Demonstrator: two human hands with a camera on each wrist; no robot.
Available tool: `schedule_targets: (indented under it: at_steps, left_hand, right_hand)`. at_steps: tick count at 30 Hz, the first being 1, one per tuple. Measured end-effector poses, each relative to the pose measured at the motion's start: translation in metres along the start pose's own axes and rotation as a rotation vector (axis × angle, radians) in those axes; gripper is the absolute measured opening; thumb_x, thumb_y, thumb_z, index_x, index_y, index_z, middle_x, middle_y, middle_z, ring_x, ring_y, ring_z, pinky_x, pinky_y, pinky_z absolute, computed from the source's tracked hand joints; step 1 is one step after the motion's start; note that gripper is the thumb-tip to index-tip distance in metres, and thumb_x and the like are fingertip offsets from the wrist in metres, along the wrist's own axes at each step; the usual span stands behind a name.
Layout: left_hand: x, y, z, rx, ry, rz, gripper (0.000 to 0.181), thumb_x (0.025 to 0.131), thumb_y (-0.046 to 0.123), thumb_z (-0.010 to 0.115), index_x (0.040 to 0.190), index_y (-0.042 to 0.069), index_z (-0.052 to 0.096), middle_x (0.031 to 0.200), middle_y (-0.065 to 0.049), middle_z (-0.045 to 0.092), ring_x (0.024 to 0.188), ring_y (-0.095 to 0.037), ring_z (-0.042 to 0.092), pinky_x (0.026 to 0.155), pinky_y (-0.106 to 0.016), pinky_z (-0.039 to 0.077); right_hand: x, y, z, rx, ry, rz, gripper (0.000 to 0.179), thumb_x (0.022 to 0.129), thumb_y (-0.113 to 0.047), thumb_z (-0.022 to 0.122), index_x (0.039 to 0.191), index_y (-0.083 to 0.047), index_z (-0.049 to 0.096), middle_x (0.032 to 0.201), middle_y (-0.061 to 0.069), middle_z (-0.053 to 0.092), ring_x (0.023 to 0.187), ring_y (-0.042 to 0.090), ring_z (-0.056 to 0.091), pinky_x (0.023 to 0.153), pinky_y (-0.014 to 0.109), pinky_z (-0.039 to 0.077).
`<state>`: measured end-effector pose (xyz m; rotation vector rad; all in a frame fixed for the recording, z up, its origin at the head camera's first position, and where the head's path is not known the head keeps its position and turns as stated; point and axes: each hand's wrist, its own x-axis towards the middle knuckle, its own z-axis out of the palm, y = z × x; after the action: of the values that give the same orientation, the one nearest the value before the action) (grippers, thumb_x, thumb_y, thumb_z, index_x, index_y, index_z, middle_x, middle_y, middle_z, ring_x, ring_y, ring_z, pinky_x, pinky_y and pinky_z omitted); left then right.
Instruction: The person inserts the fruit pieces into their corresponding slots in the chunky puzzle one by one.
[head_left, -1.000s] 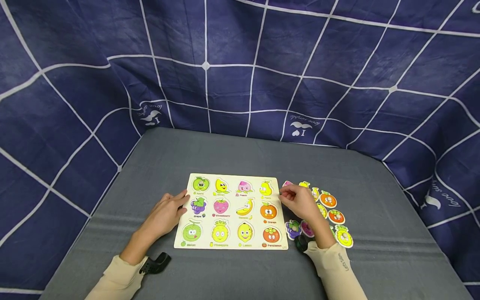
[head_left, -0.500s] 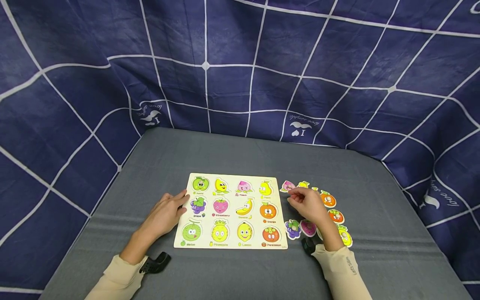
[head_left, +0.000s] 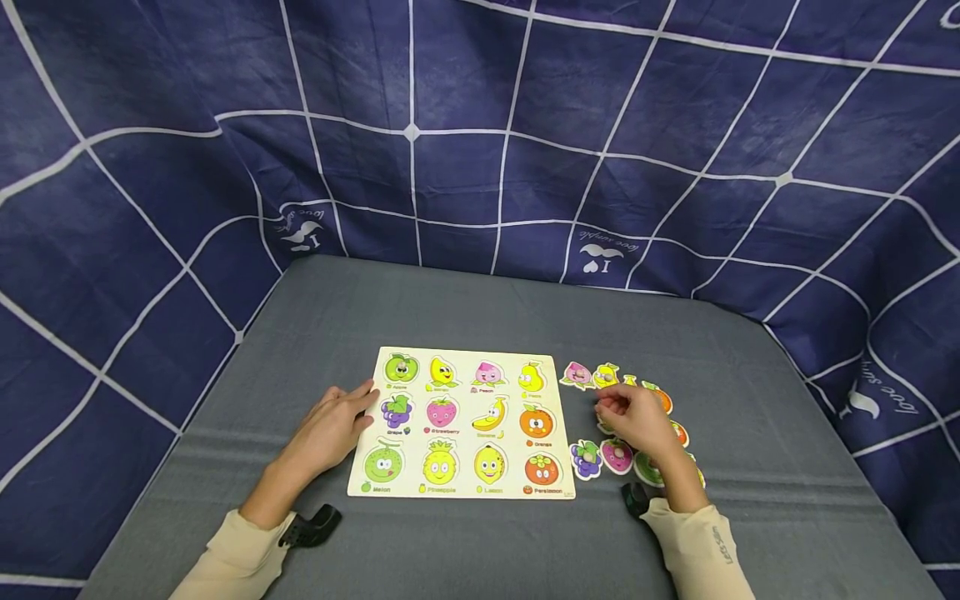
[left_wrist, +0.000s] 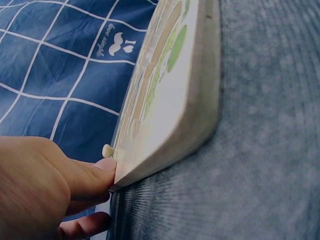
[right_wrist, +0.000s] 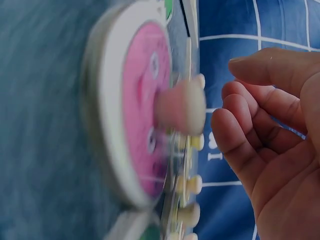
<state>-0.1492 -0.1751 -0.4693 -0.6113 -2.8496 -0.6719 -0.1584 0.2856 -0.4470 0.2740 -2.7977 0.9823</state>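
The left hand [head_left: 330, 427] has its fingers extended, tips touching the far half of the left edge of the fruit puzzle board [head_left: 467, 467]. The board lies on the grey-covered table [head_left: 465, 308], well apart from the table's far edge. Just off the board's far right corner lies the peach piece [head_left: 577, 375]; near its near right corner lie the grape piece [head_left: 586, 458] and the knobbed strawberry piece [head_left: 617, 457]. Farther right, the right hand [head_left: 637, 417] is above further pieces, partly hiding them; its fingers are loosely bent, released, thumb apart, grasping nothing.
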Motion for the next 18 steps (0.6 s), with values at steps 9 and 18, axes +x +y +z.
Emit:
schedule_targets:
  at_steps: [9, 18]
  left_hand:
    - [-0.001, 0.000, 0.000, -0.017, -0.003, -0.009, 0.041, 0.087, 0.000, 0.072, 0.127, -0.007, 0.064, 0.136, -0.024, 0.056, 0.086, -0.031, 0.052, 0.070, -0.041, 0.045]
    - [0.000, 0.000, -0.001, -0.019, -0.008, -0.016, 0.041, 0.088, 0.001, 0.072, 0.127, -0.007, 0.064, 0.136, -0.024, 0.056, 0.086, -0.031, 0.051, 0.070, -0.042, 0.046]
  right_hand:
    - [-0.005, 0.015, -0.010, -0.021, 0.024, -0.018, 0.008, 0.079, 0.003, 0.075, 0.087, 0.003, 0.074, 0.069, -0.001, 0.065, 0.060, 0.002, 0.056, 0.056, 0.019, 0.047]
    - [-0.009, 0.027, -0.016, -0.030, 0.001, 0.040, 0.010, 0.080, -0.004, 0.078, 0.089, -0.001, 0.075, 0.070, -0.002, 0.066, 0.061, 0.004, 0.058, 0.056, 0.022, 0.048]
